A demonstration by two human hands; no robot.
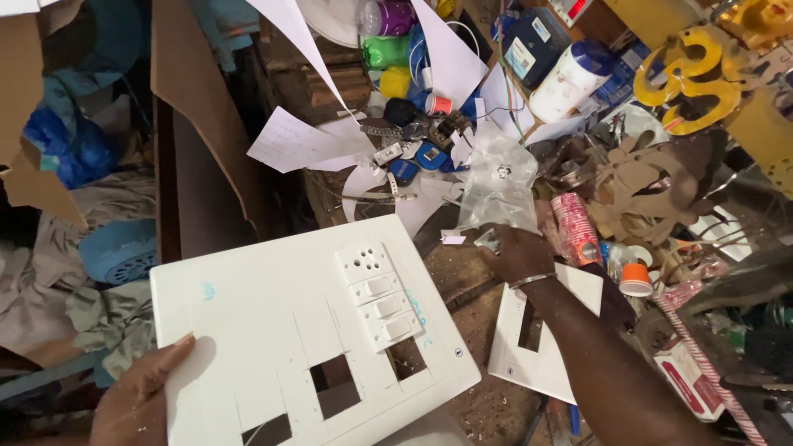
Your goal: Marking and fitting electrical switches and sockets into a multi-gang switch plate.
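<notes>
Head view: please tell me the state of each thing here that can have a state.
White switch panel: tilted, held at its edge by the left hand; three switches and a socket fitted, other cut-outs empty.
Right hand: fingers closed on a small part, beside a clear plastic bag.
Small white plate: lying flat, slot empty.

The counter (462, 272) is crowded. The large white switch board (306, 330), held at its edge by the left hand (140, 396), covers the near left side. A bare rusty patch lies between that board and the smaller white plate (545, 339), narrow but passable. The right hand (516, 252) reaches across it, hemmed by a clear plastic bag (500, 186) ahead and a stack of red cups (576, 227) just beside. Beyond lie loose papers (297, 140), small parts and bottles. A brown cardboard sheet (198, 107) walls off the left.
</notes>
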